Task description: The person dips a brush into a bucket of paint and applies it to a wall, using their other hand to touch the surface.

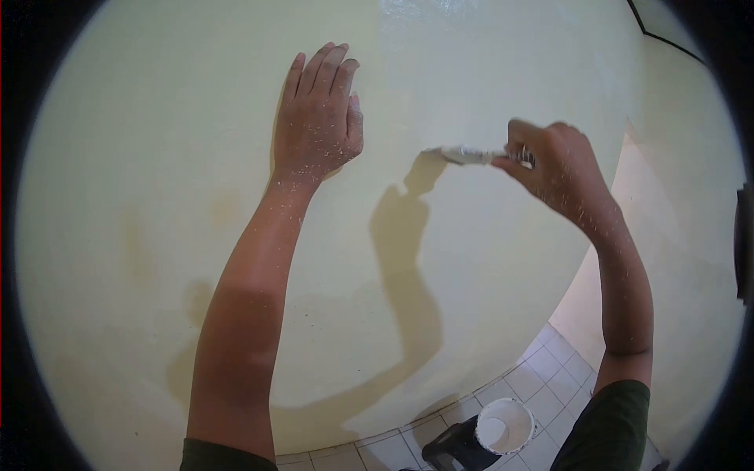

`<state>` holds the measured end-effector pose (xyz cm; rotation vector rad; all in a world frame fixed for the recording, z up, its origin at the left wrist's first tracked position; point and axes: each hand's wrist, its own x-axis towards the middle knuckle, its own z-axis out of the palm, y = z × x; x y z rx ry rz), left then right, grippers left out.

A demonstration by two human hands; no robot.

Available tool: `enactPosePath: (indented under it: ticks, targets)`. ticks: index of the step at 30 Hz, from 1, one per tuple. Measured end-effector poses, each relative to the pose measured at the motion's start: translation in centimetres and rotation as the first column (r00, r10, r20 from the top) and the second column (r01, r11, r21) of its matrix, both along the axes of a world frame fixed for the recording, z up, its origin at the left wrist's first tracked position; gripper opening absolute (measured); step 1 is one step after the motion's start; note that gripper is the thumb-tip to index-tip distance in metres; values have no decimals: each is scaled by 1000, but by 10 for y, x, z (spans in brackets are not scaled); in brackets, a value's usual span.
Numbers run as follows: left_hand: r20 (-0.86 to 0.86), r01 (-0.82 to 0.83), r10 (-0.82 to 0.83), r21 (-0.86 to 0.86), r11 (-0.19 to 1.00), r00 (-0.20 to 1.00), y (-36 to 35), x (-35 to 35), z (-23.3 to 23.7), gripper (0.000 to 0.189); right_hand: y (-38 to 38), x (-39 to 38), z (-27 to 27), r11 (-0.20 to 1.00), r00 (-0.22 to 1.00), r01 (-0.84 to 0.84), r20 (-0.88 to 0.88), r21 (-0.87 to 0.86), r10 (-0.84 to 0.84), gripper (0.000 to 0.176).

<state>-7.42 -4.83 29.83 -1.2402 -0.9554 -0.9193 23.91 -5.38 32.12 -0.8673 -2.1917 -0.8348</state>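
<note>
My left hand lies against the pale yellow wall, back of the hand toward me, fingers stretched upward and holding nothing. Small white specks dot its skin. To the right, my right hand is closed around the handle of a paintbrush. The brush points left, its bristles white with paint and at the wall surface, where its shadow falls just below the tip. A whiter, wet-looking patch shows at the top of the wall.
On the tiled floor below, a white bucket with paint-stained walls stands at a dark stool. A second wall meets the first at the right. A dark object sits at the far right edge.
</note>
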Motion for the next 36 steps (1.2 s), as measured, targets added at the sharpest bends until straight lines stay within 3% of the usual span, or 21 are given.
enactPosePath:
  ticks: [6, 10, 11, 14, 18, 26, 36]
  targets:
    - [-14, -6, 6, -5, 1000, 1000, 0, -4, 1, 38, 6, -22, 46, 991, 990, -57, -124, 122, 73, 24]
    - [-7, 11, -11, -15, 1000, 1000, -3, -3, 0, 39, 7, -30, 60, 940, 936, -69, -304, 333, 176, 22]
    - [-4, 13, -13, -17, 1000, 1000, -5, -4, 1, 39, 16, -32, 63, 881, 913, -71, -324, 467, 246, 31]
    - [-21, 18, -18, 0, 1000, 1000, -4, -5, 0, 39, 15, -38, 62, 844, 898, -13, -365, 535, 245, 29]
    - [-20, 27, -27, -18, 999, 999, -5, -6, 1, 39, 16, -48, 42, 944, 976, -155, -100, 290, 191, 20]
    - [-45, 16, -16, -12, 1000, 999, -4, -10, -1, 41, 1, -56, -33, 998, 999, -43, -1, 39, 43, 18]
    - [-114, -31, 35, 30, 999, 993, -4, -10, -3, 38, -21, -35, -118, 966, 984, 77, 174, -246, -34, 19]
